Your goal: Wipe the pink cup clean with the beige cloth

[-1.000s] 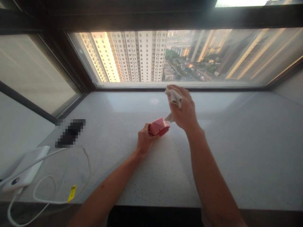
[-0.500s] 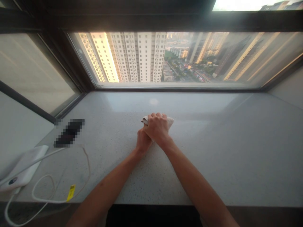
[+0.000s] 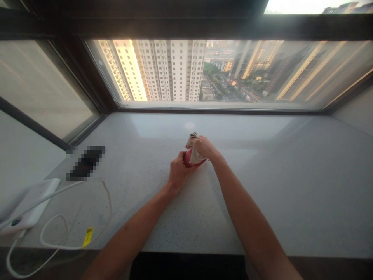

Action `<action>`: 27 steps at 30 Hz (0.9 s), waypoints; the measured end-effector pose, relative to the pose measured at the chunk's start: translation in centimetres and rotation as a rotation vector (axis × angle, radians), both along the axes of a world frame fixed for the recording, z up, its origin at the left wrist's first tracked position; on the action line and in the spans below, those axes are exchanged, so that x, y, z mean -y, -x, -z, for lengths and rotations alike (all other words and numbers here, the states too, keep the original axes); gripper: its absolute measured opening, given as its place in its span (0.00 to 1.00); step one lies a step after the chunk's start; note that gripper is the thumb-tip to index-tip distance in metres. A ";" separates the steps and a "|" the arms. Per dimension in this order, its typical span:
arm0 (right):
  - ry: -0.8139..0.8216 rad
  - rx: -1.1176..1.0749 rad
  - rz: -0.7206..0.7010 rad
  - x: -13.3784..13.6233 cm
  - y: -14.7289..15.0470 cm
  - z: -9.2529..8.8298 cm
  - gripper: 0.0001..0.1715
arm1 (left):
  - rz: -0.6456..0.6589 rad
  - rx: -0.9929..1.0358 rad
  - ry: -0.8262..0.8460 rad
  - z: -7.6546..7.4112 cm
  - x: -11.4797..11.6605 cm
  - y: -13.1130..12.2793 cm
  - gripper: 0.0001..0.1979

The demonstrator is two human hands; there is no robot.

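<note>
A red rounded object (image 3: 187, 158) is on or just above the pale speckled sill; its exact kind is hidden by my hands and a cloth. My left hand (image 3: 178, 170) is closed around its near left side. Over its top and right side hangs a beige cloth (image 3: 197, 156), bunched up at the far end. My right hand (image 3: 204, 146) grips this cloth from above and presses it to the red object.
The speckled windowsill (image 3: 262, 186) runs up to a dark-framed window (image 3: 221, 112). To the left lie a white power bank (image 3: 37, 198), a white cable (image 3: 109, 202) with a yellow tag (image 3: 88, 237), and a blurred-out dark object (image 3: 86, 163).
My right hand has shifted right and turned, carrying the cloth with it. The red object, covered before by the hands, now shows. My left hand stays near the same spot.
</note>
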State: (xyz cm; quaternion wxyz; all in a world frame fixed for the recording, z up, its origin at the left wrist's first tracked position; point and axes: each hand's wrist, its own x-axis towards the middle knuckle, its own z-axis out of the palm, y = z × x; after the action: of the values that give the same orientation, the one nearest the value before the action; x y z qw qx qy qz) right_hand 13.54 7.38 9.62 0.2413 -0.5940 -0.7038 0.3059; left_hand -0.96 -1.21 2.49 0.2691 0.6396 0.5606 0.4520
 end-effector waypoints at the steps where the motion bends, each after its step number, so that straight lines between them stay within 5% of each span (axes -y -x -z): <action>1: 0.056 -0.152 -0.025 -0.2 -0.5 0.5 0.23 | 0.004 0.001 0.000 0.1 0.0 0.0 0.25; 6: 0.214 -0.734 0.031 0.4 -2.2 3.7 0.20 | 0.014 -0.002 0.004 0.5 -0.2 0.2 0.27; 13: 0.103 -0.879 0.078 1.2 -2.7 5.8 0.19 | 0.034 0.022 0.026 0.5 -0.1 0.4 0.26; 18: 0.157 -0.975 0.057 0.5 -4.7 4.5 0.25 | 0.030 0.060 0.026 0.5 -0.2 0.3 0.26; 20: -0.013 -1.035 0.149 0.3 -6.1 2.5 0.26 | 0.033 0.074 0.025 0.3 -0.1 0.2 0.25; 23: -0.589 -0.942 0.297 1.5 -7.4 -1.6 0.25 | 0.040 0.067 0.023 0.2 -0.1 0.1 0.25; 25: -0.930 -0.691 0.261 3.5 -6.9 -3.8 0.24 | 0.039 0.053 0.015 0.3 -0.1 0.0 0.26; 27: -1.051 -0.320 0.089 6.0 -5.3 -4.3 0.28 | 0.042 0.048 -0.007 0.7 -0.2 0.1 0.25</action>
State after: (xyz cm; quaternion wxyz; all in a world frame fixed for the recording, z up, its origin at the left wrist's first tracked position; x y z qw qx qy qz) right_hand 18.85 1.34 13.89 0.6220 -0.3689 -0.6905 -0.0110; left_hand -1.02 -1.04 1.84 0.2894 0.6412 0.5388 0.4635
